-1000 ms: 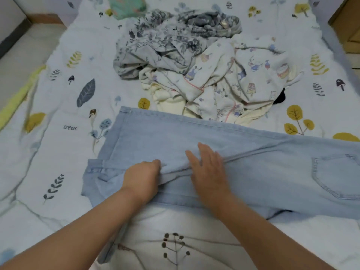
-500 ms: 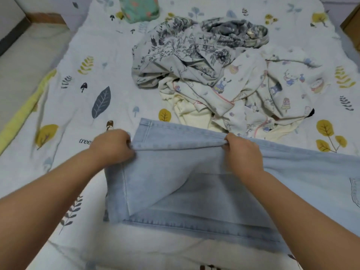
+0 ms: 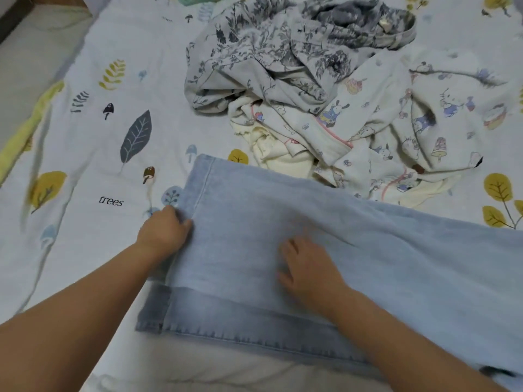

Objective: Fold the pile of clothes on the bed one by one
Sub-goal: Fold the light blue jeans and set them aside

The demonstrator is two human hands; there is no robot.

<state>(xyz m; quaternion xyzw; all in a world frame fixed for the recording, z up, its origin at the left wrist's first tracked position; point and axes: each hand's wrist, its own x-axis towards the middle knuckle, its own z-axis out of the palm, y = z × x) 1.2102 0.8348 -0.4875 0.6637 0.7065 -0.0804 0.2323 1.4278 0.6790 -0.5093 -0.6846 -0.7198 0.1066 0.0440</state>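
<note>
At the bottom of the frame I see both forearms reaching in over the jeans [image 3: 353, 250], which lie doubled, one leg over the other, across the lower half of the bed [image 3: 85, 222]. My right hand [image 3: 307, 265] lies flat with loose fingers on the denim, likely smoothing it. My left hand [image 3: 164, 232] pinches the hem edge at centre left, I judge to square the legs. Beyond, upper right, the pile of clothes [image 3: 339, 94] waits unfolded.
</note>
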